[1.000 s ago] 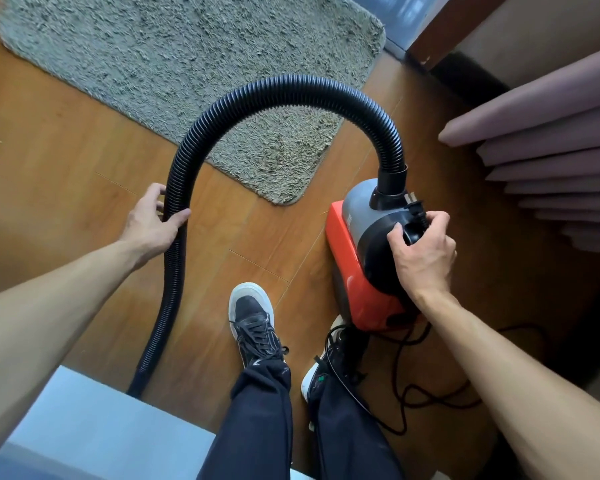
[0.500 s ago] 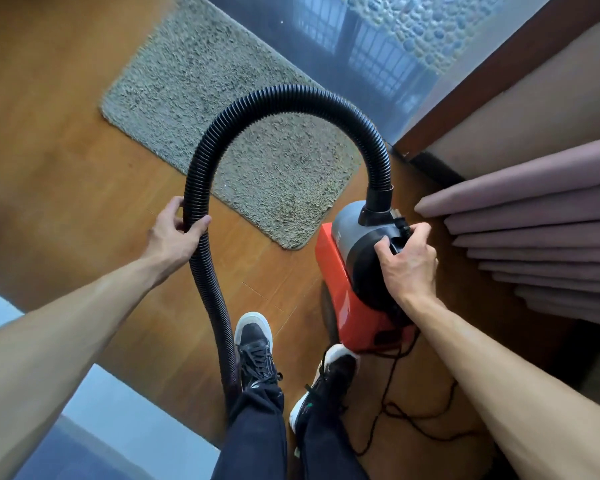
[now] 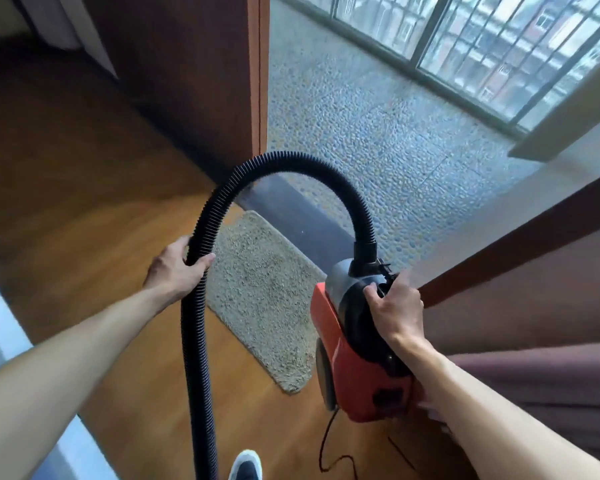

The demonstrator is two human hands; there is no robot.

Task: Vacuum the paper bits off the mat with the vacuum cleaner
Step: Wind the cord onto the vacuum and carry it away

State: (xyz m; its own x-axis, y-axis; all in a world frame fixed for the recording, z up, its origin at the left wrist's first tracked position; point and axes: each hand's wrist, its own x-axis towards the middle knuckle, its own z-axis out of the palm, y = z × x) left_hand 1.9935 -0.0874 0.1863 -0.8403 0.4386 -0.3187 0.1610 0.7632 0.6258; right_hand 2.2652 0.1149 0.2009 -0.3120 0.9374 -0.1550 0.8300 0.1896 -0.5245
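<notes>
Head view: our right hand (image 3: 397, 311) clamped on handle of red canister vacuum cleaner (image 3: 355, 355), lifted off wood floor; looks rigid, weighty. Our left hand (image 3: 175, 268) wrapped round ribbed hose (image 3: 293, 168), judged bendy, springy. Shaggy mat (image 3: 260, 289) between; paper bits not discernible.

Home: wooden floor (image 3: 84, 209), barred window (image 3: 492, 39).

Vacuum cleaner (image 3: 357, 355) lifted off floor.
</notes>
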